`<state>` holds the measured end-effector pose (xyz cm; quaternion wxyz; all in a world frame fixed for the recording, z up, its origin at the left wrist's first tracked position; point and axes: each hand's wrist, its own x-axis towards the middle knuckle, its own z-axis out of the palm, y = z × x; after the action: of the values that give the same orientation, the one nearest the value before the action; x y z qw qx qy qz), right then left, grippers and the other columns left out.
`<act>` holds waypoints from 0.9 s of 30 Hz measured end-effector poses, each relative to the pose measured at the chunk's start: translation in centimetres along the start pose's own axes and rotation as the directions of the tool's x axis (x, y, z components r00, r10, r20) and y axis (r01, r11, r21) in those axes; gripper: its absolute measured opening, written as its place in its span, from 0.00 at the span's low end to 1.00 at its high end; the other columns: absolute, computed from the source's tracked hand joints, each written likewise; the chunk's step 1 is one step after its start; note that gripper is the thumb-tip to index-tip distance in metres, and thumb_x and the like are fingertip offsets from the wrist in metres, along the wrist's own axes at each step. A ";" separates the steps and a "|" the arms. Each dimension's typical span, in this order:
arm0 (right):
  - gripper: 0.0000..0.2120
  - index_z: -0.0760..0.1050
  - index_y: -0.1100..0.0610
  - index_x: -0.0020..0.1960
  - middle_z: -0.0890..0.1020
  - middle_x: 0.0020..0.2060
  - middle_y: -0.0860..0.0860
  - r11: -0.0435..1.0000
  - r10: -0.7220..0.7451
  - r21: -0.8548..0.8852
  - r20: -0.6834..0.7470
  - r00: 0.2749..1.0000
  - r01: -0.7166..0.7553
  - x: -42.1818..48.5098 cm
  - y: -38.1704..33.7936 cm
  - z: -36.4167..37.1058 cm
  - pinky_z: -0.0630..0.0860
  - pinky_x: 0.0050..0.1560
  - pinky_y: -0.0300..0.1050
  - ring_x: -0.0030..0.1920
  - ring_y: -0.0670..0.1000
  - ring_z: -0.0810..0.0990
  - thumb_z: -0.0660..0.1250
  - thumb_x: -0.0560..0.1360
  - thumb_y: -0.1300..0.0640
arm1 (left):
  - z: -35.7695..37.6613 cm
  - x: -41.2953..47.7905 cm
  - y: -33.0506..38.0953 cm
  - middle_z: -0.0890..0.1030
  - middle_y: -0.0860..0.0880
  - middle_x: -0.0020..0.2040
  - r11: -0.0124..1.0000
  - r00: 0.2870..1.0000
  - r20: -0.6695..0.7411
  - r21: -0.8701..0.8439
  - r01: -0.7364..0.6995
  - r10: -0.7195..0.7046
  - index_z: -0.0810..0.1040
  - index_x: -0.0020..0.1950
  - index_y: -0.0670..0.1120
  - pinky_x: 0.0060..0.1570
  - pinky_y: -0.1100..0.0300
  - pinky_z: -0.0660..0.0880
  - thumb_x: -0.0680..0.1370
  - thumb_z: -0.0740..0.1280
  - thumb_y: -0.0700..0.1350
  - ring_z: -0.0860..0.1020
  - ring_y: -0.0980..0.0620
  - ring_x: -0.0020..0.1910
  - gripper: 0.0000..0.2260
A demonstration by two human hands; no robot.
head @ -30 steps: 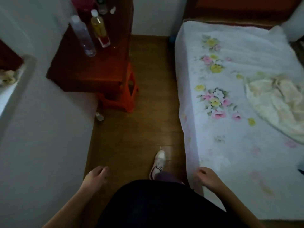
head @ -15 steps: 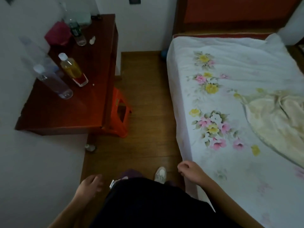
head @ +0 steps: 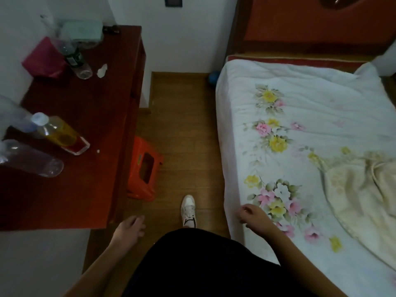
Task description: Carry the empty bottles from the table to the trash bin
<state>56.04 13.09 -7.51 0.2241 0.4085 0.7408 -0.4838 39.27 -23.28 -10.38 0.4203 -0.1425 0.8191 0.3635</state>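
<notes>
Three plastic bottles stand on the dark red wooden table [head: 90, 116] at the left. A clear bottle [head: 32, 158] is nearest, a bottle with yellow liquid and a red label [head: 61, 136] is just behind it, and a green-labelled bottle [head: 75, 60] stands at the far end. My left hand [head: 129, 229] hangs open beside the table's near corner, holding nothing. My right hand [head: 251, 215] is loosely curled and empty at the bed's edge. No trash bin is in view.
A bed [head: 310, 146] with a floral white sheet and a cream blanket [head: 360, 196] fills the right. An orange plastic stool [head: 143, 168] stands partly under the table. A narrow wooden floor strip [head: 186, 129] runs between them. A pink packet [head: 44, 58] lies on the table.
I have walked forward along the floor strip. The table and bottles have drawn nearer and lower in view. Both hands stay empty at my sides.
</notes>
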 end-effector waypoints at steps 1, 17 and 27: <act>0.09 0.79 0.62 0.49 0.85 0.44 0.58 0.999 0.032 0.009 -0.019 0.999 -0.032 0.7 -0.1 -1.1 0.76 0.41 0.42 0.42 0.53 0.83 0.65 0.78 0.56 | 0.2 1.1 2.3 0.84 0.46 0.50 1.000 1.000 0.019 0.007 -0.010 0.010 0.79 0.55 0.46 0.41 0.54 0.76 0.83 0.61 0.52 0.83 0.45 0.45 0.13; 0.08 0.79 0.58 0.52 0.86 0.44 0.55 0.999 0.014 -0.038 0.018 1.000 -0.013 20.1 -13.6 -14.2 0.76 0.41 0.43 0.40 0.52 0.83 0.65 0.79 0.55 | -1.9 10.8 27.5 0.84 0.54 0.49 0.977 0.975 -0.053 0.039 -0.212 0.214 0.80 0.51 0.53 0.47 0.54 0.77 0.83 0.60 0.53 0.84 0.52 0.46 0.10; 0.14 0.74 0.47 0.62 0.81 0.53 0.45 0.836 -0.285 -0.328 0.426 0.858 0.440 31.0 -37.9 -10.9 0.77 0.60 0.50 0.55 0.48 0.80 0.64 0.78 0.43 | -4.7 6.6 25.4 0.85 0.52 0.43 0.940 0.845 -0.520 -0.333 -0.069 -0.122 0.81 0.46 0.57 0.43 0.52 0.78 0.80 0.63 0.53 0.83 0.54 0.41 0.08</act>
<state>7.98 27.46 -5.12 0.3398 0.1052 0.8368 -0.4161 18.84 -8.54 -1.72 0.1501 -0.3196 0.8261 0.4391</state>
